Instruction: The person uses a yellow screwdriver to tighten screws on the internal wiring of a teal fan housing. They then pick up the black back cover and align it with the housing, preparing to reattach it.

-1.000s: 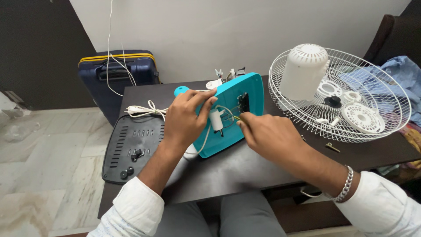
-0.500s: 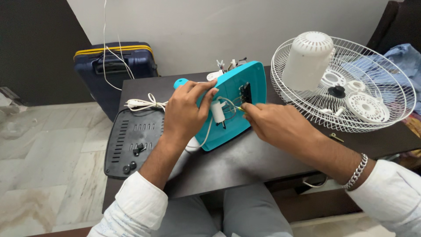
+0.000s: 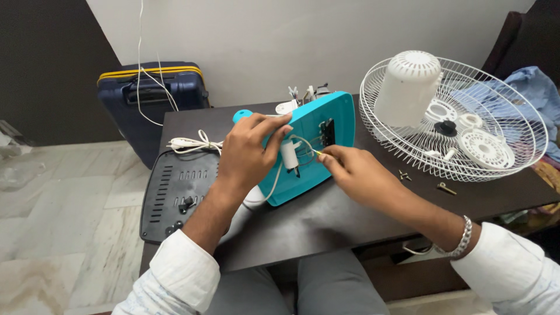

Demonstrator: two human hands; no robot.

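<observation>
A teal plastic fan base (image 3: 326, 125) stands tilted on the dark table (image 3: 326, 221), its open underside facing me. My left hand (image 3: 248, 153) grips its left edge and holds it up. A small white capacitor (image 3: 289, 154) and thin wires (image 3: 306, 143) sit inside the base. My right hand (image 3: 350, 172) pinches a thin wire between thumb and forefinger, just right of the capacitor.
A black vented base plate (image 3: 175, 195) lies at the table's left edge beside a bundled white cord (image 3: 192, 143). A white wire fan guard (image 3: 461, 116) on the right holds a white motor cover (image 3: 406, 87) and small parts. Loose screws (image 3: 446, 188) lie nearby. A blue suitcase (image 3: 149, 99) stands behind.
The view has shifted slightly. My right fingers have moved a little along the wires inside the base; my left hand keeps its hold.
</observation>
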